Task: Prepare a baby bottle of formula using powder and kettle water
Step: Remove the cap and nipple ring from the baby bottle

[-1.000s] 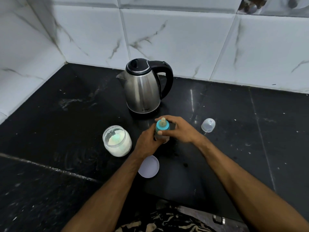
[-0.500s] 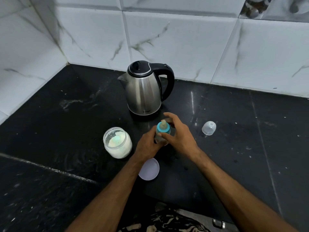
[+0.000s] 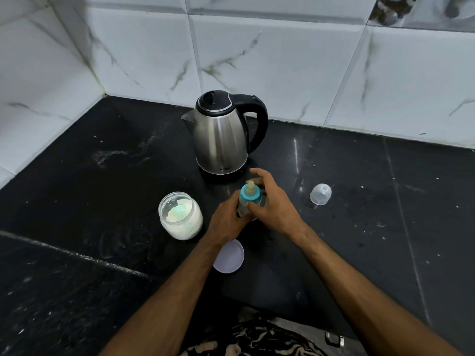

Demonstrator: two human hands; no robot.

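A baby bottle [image 3: 249,195] with a blue collar and beige teat stands upright on the black counter [image 3: 102,176], just in front of the steel kettle [image 3: 220,140]. My left hand [image 3: 226,219] grips the bottle's body from the left. My right hand [image 3: 272,204] wraps the blue collar from the right, index finger raised. The bottle's body is mostly hidden by both hands. An open glass jar of white powder [image 3: 180,215] with a green scoop inside sits to the left.
The jar's pale round lid [image 3: 228,256] lies on the counter under my left wrist. The bottle's clear cap [image 3: 320,194] lies to the right. White marble-tiled walls close off the back and left. The counter's front edge is near my body.
My right hand has shifted around the blue collar, fingers moving from over its top to its right side. The bottle stays in place. The view has tilted slightly.
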